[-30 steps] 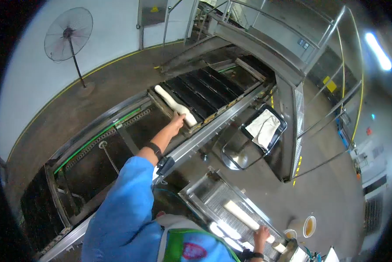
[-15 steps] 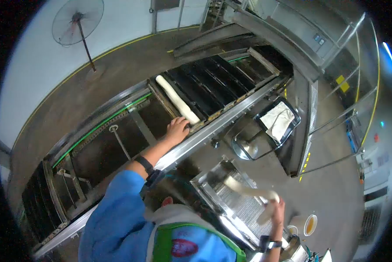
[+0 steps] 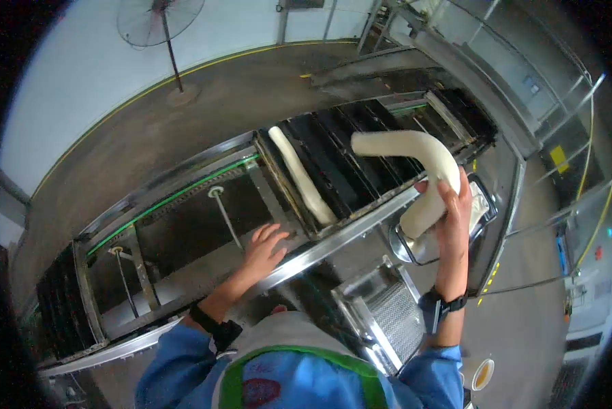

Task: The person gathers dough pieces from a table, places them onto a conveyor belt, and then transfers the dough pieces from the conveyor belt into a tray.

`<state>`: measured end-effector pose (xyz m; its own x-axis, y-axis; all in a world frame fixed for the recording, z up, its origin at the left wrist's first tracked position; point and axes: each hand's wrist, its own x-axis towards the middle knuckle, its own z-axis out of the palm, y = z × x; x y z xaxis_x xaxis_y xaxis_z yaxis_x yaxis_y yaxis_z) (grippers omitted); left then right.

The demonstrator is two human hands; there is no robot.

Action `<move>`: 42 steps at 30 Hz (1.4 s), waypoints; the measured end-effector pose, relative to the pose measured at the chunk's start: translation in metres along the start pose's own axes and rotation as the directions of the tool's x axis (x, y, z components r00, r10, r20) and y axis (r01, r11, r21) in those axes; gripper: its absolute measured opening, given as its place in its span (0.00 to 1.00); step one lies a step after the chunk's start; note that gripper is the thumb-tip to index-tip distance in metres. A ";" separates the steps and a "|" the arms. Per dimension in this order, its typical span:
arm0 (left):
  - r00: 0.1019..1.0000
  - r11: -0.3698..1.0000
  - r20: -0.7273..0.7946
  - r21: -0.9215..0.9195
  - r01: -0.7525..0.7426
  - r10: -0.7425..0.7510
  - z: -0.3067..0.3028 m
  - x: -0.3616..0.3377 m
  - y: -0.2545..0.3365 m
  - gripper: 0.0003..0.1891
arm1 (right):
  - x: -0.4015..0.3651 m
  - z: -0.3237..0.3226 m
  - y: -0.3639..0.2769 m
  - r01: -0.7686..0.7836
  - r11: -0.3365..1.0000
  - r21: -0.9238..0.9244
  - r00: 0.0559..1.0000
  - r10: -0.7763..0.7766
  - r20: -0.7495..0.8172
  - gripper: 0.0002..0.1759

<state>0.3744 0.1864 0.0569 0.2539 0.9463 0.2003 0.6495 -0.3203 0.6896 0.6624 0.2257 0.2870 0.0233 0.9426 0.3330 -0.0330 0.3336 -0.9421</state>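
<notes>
My right hand [image 3: 453, 208] grips a long pale dough roll [image 3: 425, 153] near its lower part. The roll is raised in front of the black pans and bends over, its far end reaching left. Fingers spread, my left hand [image 3: 261, 251] holds nothing and is over the near metal rail [image 3: 299, 262]. Just beyond it, a second dough roll [image 3: 297, 170] lies lengthwise in the leftmost trough of the black baking pans [image 3: 340, 160]. Part of the pan set is hidden behind the raised roll.
A perforated metal tray [image 3: 391, 313] stands right of my body. Behind my right hand is a seat with a white cloth [image 3: 479, 204]. A white bucket [image 3: 481, 373] stands lower right. Beyond the conveyor is a fan [image 3: 161, 20]; railings [image 3: 585, 198] stand to the right.
My right hand has brought the dough roll up from over the perforated tray to the front of the pans. My left hand has drawn back from the roll in the pan.
</notes>
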 end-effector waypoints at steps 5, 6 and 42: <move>0.997 0.999 -0.069 0.027 -0.036 0.037 -0.009 0.002 0.001 0.17 | 0.050 0.040 0.085 -0.093 0.844 -0.528 0.983 0.163 0.086 0.35; 0.995 0.997 -0.075 0.058 -0.059 0.064 -0.004 0.008 0.003 0.17 | 0.056 0.038 0.119 0.101 0.863 -0.495 0.994 -0.066 0.087 0.36; 0.358 0.590 0.651 -0.174 -0.788 0.669 0.355 -0.091 0.280 0.22 | -0.908 -0.114 -0.041 -0.760 -0.044 0.649 -0.649 0.003 -0.760 0.32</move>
<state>0.7875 -0.0057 -0.0150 0.9923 0.0947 0.0799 0.0587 -0.9272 0.3701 0.7569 -0.6447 0.0187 0.7445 -0.6194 -0.2491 -0.6645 -0.7237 -0.1865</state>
